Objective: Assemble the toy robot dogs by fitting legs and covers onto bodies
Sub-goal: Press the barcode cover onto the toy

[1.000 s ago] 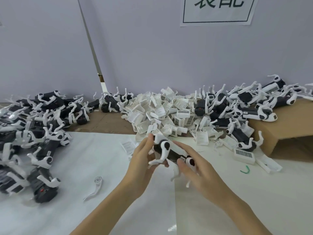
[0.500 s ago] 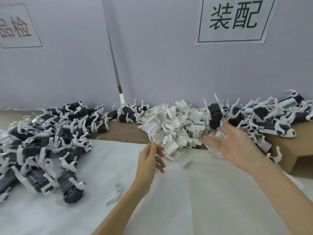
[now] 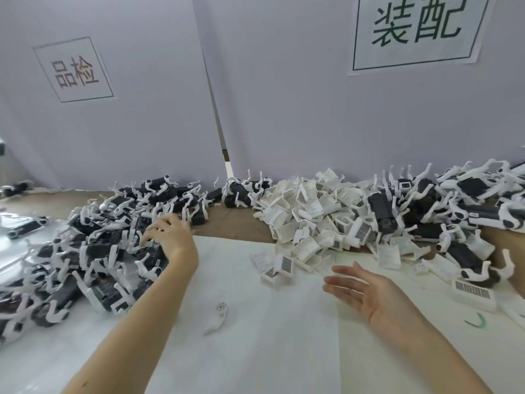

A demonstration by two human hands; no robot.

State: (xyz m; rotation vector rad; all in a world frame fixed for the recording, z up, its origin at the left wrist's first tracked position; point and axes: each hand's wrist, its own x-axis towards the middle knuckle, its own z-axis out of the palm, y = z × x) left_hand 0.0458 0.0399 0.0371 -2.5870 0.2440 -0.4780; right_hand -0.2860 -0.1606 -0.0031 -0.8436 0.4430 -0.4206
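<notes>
Head view showed the left hand (image 3: 167,237) stretched out over the near edge of the left-hand pile of dog bodies with legs (image 3: 93,251), its fingers loosely curled down among the white legs; whether it already pinched one could not be told, since the fingertips were blurred and partly hidden. The right hand (image 3: 369,294) hung palm-up and relaxed above the white sheet (image 3: 255,351), fingers spread, holding nothing. Between the two piles of dogs lay the heap of white covers (image 3: 309,223), several with barcode labels, and further right a second pile of dogs (image 3: 454,211) ran onto a cardboard box (image 3: 505,240). A loose white leg (image 3: 217,318) lay alone on the sheet near the left forearm.

These parts looked like light, hard moulded plastic: stiff, a little slick, and prone to tangle, since the thin hooked legs interlocked across the pile. The legs seemed the weak point, so I would judge the dark body block the place to take hold, lifting straight up so neighbours shake free. The covers appeared to be thin open shells, best pinched by their side walls.

Compared with half a second before, the left hand had gone from hovering over the sheet to reaching into the left pile, and the right hand had drawn back from the cover heap and dropped lower. A second before, both hands had held one dog between them; it was no longer in either hand.
</notes>
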